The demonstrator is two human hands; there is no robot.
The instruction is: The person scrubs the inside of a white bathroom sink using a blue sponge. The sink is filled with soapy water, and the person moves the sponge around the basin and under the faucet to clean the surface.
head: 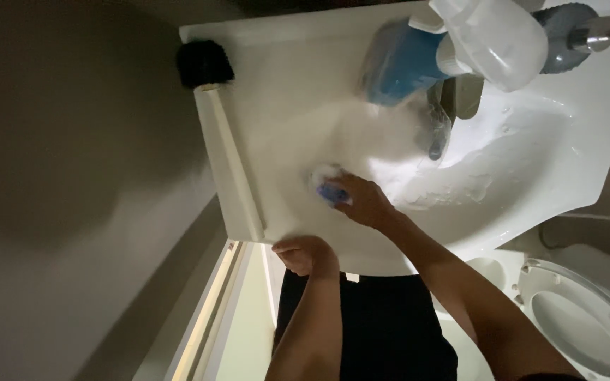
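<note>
Single head view, looking steeply down, close over white sink (305,92).

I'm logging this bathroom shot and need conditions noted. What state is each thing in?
White ceramic sink: wet, soapy foam across the basin.
Blue and white scrubbing sponge: foamy, pressed on the basin under the right hand.
Left hand: closed over the sink's front edge.
Blue plastic spray bottle: on the sink top.
Chrome tap: no water seen running.
White toilet seat: down, lid not in view.
</note>
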